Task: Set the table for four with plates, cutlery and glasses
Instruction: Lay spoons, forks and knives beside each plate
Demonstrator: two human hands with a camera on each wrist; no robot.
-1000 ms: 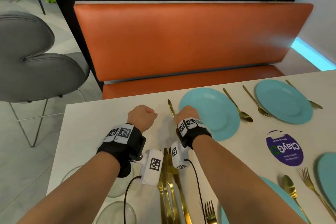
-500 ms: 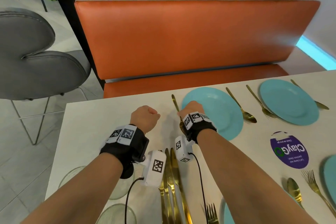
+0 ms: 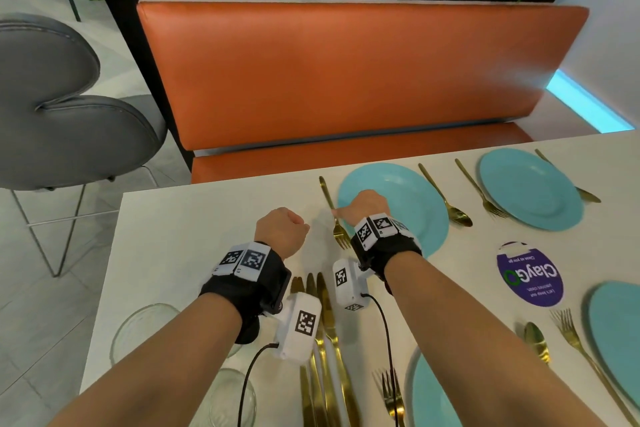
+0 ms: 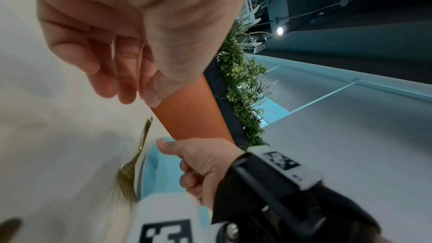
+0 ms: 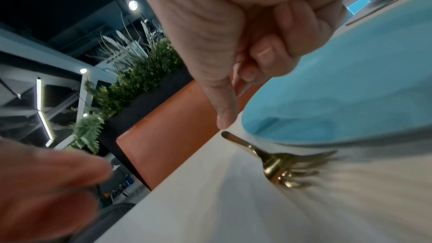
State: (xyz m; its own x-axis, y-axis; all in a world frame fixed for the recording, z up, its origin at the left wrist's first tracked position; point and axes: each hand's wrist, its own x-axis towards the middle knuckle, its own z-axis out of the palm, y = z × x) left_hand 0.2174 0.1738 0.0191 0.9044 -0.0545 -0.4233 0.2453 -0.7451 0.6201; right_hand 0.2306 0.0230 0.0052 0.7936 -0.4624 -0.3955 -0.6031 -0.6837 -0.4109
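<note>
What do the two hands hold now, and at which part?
Nothing that shows. The gold fork lies on the table beside the blue plate; the right hand has its thumb near the handle, not gripping. The left hand is curled, empty.

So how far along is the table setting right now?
Done: four teal plates are down, forks and spoons alongside. In hand: the right hand has its thumb at the fork beside the far-left plate. Left: gold knives and glasses sit bunched near-left.

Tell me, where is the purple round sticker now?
In the head view the purple sticker lies on the white table, right of the right hand, among the blue plates.
</note>
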